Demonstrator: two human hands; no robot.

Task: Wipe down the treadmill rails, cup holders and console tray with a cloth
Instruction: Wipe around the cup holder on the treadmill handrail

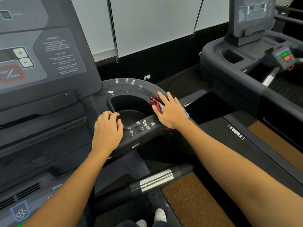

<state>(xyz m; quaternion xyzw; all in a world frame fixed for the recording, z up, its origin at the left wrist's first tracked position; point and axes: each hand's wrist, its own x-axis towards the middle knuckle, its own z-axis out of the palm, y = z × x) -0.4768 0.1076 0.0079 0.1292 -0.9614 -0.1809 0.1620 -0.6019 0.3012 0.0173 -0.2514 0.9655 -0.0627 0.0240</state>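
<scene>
A black cup holder (131, 102) sits at the right end of the treadmill console, and its rim is flecked with white foam at the back and at the front. My right hand (170, 110) lies flat with straight fingers on a red and light blue cloth (155, 104), pressing it against the right side of the rim. My left hand (107, 128) rests on the rim's front left corner, its fingers curled over the inner edge. The console tray (42, 118) stretches to the left below the control panel (37, 53).
A chrome and black handlebar (155, 181) crosses below the cup holder. The brown belt (195, 203) runs at lower right, with white shoes (160, 215) at the bottom. A second treadmill (246, 51) stands to the right, and a dark wall base and white panels are behind.
</scene>
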